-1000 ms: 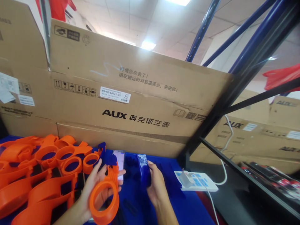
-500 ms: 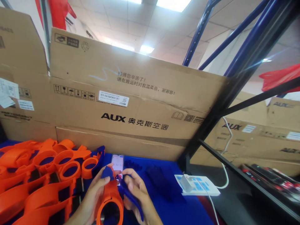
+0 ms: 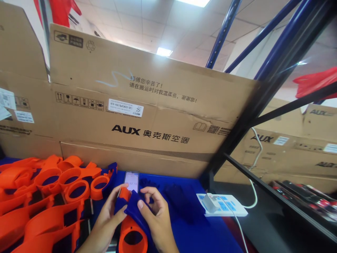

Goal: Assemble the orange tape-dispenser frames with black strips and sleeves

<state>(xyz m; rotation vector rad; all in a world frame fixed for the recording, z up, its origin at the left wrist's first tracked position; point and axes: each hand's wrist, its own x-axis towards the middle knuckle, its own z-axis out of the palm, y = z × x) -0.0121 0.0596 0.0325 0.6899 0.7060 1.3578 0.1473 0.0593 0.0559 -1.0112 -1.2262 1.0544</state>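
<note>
My left hand (image 3: 106,218) grips an orange plastic ring piece (image 3: 131,237) from its left side, low in the middle of the view. My right hand (image 3: 155,218) presses a dark blue plastic piece (image 3: 135,209) onto the top of that orange piece, fingers curled over it. Both hands touch the two parts together above the blue table (image 3: 205,235). A phone (image 3: 131,180) with a lit screen lies just beyond my fingers.
A heap of orange ring parts (image 3: 47,196) fills the left of the table. More blue pieces (image 3: 179,198) lie to the right of my hands. A white power strip (image 3: 222,205) with a cable sits at the right edge. Large cardboard boxes (image 3: 147,116) stand behind.
My right hand brought the blue piece from the table over to the orange piece and now holds it against its top. The orange piece sank lower in view.
</note>
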